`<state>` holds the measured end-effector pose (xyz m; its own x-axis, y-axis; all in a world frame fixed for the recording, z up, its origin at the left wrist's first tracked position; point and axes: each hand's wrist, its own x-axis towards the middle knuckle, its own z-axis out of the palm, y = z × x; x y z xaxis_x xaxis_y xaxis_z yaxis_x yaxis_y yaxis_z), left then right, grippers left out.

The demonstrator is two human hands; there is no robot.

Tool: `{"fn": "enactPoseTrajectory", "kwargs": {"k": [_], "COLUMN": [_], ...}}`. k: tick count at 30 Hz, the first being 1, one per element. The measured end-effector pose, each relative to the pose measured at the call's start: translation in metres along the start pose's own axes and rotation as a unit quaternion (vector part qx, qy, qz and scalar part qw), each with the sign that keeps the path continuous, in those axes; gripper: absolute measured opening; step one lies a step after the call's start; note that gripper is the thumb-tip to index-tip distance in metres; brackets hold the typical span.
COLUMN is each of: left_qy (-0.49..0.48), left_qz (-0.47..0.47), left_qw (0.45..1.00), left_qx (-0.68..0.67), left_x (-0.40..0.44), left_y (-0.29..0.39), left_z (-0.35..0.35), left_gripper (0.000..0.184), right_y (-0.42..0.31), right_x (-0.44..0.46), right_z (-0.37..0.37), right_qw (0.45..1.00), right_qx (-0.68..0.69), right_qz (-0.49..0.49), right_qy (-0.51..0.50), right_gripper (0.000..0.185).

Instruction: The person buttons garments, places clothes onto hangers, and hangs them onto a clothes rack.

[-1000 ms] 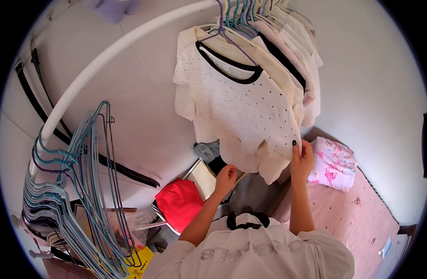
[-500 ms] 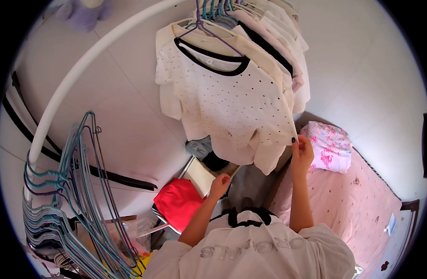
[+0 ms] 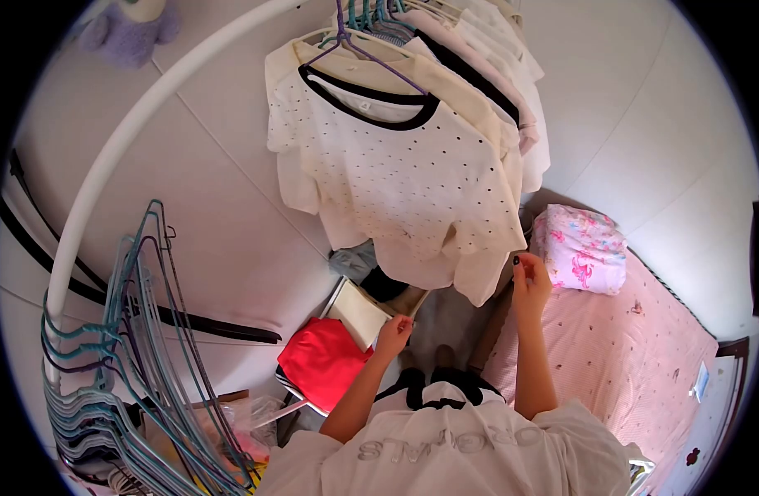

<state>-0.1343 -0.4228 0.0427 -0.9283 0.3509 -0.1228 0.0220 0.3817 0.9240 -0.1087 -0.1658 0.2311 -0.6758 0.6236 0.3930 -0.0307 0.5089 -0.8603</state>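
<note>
A white T-shirt with black dots and a black neckband hangs on a purple hanger at the front of a row of clothes. Just under the shirt's lower right corner is my right hand, fingers bent and thumb raised. A small gap seems to lie between it and the cloth, and nothing shows in its fingers. My left hand is held lower, fingers curled together with no object visible, in front of a cream-coloured panel and above a red cloth.
A white curved rail arches across the left, with several spare hangers bunched on its lower part. At right stands a bed with a pink sheet, a folded floral bundle on it. A purple plush toy is at upper left.
My right hand has come down slightly from the shirt's edge, which it was pinching. The shirt hangs a little looser there. My left hand has barely moved; the view has shifted slightly.
</note>
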Motion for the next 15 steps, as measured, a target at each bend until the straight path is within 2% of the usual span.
{"fn": "enactPoseTrajectory", "kwargs": {"k": [5, 9, 15], "left_qy": [-0.004, -0.025, -0.036], "left_qz": [0.006, 0.003, 0.008], "left_qw": [1.0, 0.999, 0.999], "left_qx": [-0.01, 0.023, -0.008], "left_x": [-0.005, -0.009, -0.016], "left_y": [-0.025, -0.02, -0.013], "left_z": [0.0, -0.004, -0.003], "left_gripper": [0.011, 0.011, 0.013], "right_y": [-0.003, -0.002, -0.01], "right_x": [-0.015, -0.03, -0.053], "right_z": [0.003, 0.004, -0.009], "right_qw": [1.0, 1.0, 1.0], "right_qx": [-0.002, 0.003, 0.001], "right_qz": [0.009, 0.003, 0.002], "right_qy": [-0.007, -0.001, -0.008], "right_gripper": [0.013, 0.012, 0.014]}}
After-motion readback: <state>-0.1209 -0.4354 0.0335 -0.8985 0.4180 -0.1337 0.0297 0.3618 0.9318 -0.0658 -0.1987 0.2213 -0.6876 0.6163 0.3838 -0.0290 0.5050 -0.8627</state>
